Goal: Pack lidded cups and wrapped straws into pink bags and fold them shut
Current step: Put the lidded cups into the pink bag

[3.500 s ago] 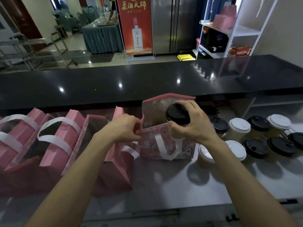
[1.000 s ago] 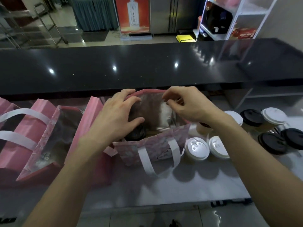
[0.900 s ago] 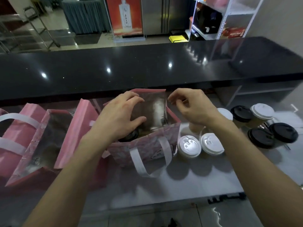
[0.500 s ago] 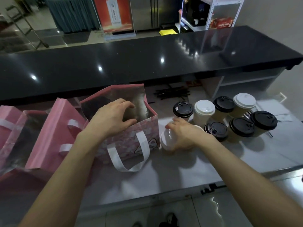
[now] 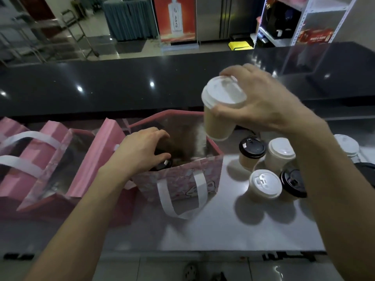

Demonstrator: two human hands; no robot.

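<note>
Right hand (image 5: 261, 102) is holding a white-lidded cup (image 5: 220, 110) in the air, fingers clamped around the lid rim and upper wall; the cup is tilting, its base hanging just over the far right corner of the open pink bag (image 5: 180, 177). Left hand (image 5: 142, 151) is resting at the bag's left rim, fingers curled and slightly spread, reaching into the opening — whether they are gripping anything I cannot tell. Just under those fingers a black-lidded cup (image 5: 162, 165) is sitting inside the bag, mostly hidden by the hand.

Bag is standing upright on the grey worktop (image 5: 223, 226), mouth open, a white handle (image 5: 178, 199) looping down its near face. To its left, more pink bags (image 5: 50, 165) are standing in a row, touching one another, white handles showing across the nearest ones.

Right of the bag, loose cups are clustering on the worktop: a black-lidded one (image 5: 252, 148) and a white-lidded one (image 5: 281, 153) behind, another white-lidded one (image 5: 265, 184) and another black-lidded one (image 5: 292, 184) in front, close together. One more white lid (image 5: 346, 144) is showing past the right forearm.

Black counter (image 5: 121, 88) is running across behind everything — no wrapped straws that I can make out
</note>
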